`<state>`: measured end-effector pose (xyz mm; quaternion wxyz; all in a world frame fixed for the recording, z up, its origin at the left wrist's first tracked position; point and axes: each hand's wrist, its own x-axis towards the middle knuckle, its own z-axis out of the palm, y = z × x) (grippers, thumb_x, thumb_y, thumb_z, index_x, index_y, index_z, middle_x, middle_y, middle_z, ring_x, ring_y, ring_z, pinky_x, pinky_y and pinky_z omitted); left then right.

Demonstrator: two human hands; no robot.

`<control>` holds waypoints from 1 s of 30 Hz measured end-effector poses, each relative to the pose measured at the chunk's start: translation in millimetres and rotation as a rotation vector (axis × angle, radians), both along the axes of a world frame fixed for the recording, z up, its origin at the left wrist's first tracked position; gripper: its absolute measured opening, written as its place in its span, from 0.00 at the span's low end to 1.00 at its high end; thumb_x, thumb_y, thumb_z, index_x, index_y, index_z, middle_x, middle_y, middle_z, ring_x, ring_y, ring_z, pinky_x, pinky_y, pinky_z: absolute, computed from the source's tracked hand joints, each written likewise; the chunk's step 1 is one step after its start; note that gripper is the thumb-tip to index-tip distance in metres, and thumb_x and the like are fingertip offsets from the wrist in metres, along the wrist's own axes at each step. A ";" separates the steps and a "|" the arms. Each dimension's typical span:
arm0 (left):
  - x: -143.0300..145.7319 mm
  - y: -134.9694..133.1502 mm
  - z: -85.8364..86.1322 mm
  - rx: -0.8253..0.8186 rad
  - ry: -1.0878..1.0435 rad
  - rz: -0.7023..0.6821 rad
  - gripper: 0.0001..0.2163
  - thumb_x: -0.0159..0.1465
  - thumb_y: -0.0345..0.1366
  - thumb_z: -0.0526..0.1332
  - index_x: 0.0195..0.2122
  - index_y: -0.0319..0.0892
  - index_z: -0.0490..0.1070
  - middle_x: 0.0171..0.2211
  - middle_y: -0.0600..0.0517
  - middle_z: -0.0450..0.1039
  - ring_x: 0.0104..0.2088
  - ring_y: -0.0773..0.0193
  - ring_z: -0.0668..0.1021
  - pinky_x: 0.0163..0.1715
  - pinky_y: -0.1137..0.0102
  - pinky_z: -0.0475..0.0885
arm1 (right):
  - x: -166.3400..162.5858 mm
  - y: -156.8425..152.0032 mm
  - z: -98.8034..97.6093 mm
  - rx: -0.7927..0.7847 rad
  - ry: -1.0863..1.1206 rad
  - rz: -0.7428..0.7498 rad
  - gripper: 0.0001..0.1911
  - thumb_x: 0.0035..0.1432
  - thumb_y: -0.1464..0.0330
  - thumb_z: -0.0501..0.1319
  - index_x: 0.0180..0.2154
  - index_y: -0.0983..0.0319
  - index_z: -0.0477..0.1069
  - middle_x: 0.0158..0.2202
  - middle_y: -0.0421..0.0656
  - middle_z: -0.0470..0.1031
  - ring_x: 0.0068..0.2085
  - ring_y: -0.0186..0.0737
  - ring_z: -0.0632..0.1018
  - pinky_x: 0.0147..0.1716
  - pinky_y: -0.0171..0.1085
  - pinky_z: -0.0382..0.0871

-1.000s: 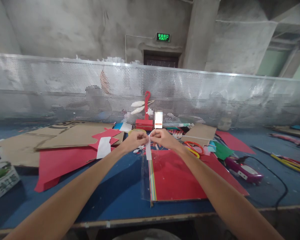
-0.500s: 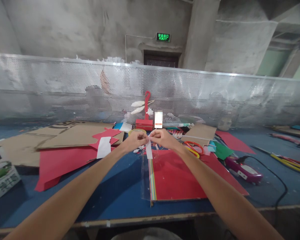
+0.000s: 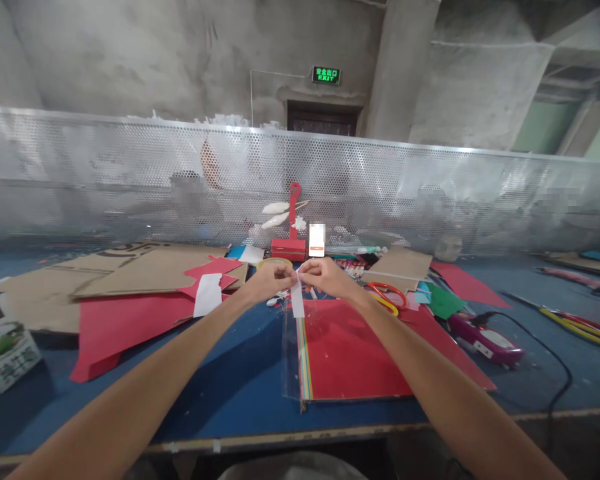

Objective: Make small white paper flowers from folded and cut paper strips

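The left forearm (image 3: 165,371), lower left of the frame, and right forearm (image 3: 425,363), lower right, are bare, slim and smooth, tapering toward mid-frame. The left hand (image 3: 270,280) and right hand (image 3: 326,276) are bare too.

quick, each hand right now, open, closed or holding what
Left hand: closed, fingertips pinching the white strip near its upper end.
Right hand: closed, fingertips pinching the same strip near its upper end.
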<state>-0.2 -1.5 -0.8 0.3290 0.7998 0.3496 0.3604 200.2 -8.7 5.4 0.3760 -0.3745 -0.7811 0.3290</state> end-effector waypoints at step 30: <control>4.2 -5.3 3.4 0.043 0.029 0.056 0.07 0.58 0.38 0.60 0.29 0.39 0.71 0.25 0.54 0.70 0.26 0.68 0.71 0.27 0.74 0.65 | -1.2 -4.9 1.0 0.057 -0.080 -0.036 0.04 0.53 0.69 0.61 0.31 0.64 0.72 0.23 0.41 0.76 0.24 0.33 0.74 0.22 0.29 0.62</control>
